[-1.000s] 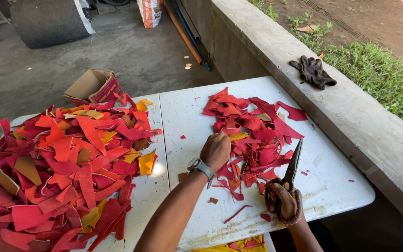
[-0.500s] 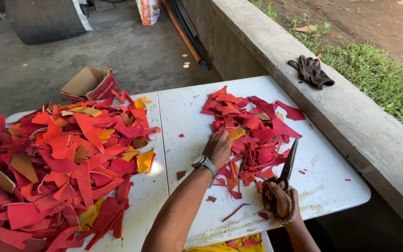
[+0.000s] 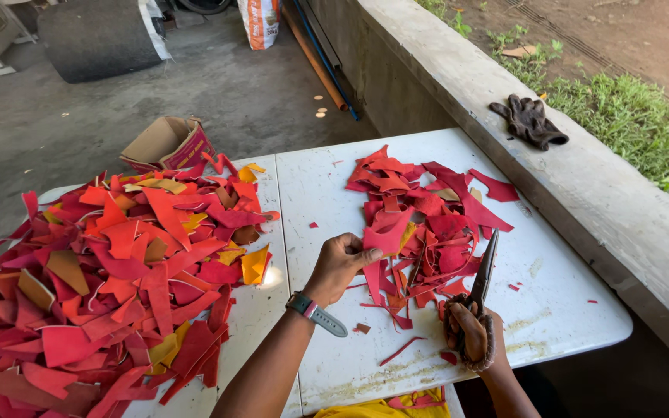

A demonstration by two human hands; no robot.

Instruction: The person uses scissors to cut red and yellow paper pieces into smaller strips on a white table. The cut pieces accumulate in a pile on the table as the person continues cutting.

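Left hand: (image 3: 340,263) clenched on a red scrap (image 3: 387,237), pinched at its edge, lifted off the near side of the small pile (image 3: 427,217).
Right hand: (image 3: 470,333) grasping scissors (image 3: 483,271) through the handles; blades closed, pointing away over the pile.
Table: (image 3: 551,310) white, littered with offcuts; large pile (image 3: 118,271) well apart to the left.
Ledge: glove (image 3: 530,120) lying unused.
Risk, fingers: bare thumb sits close to any cut line on the scrap; a short cut could nick it.
Risk, cut: scrap hangs limp; it may fold or slip between the blades.
Risk, mixing: strips may slide into the uncut heap.
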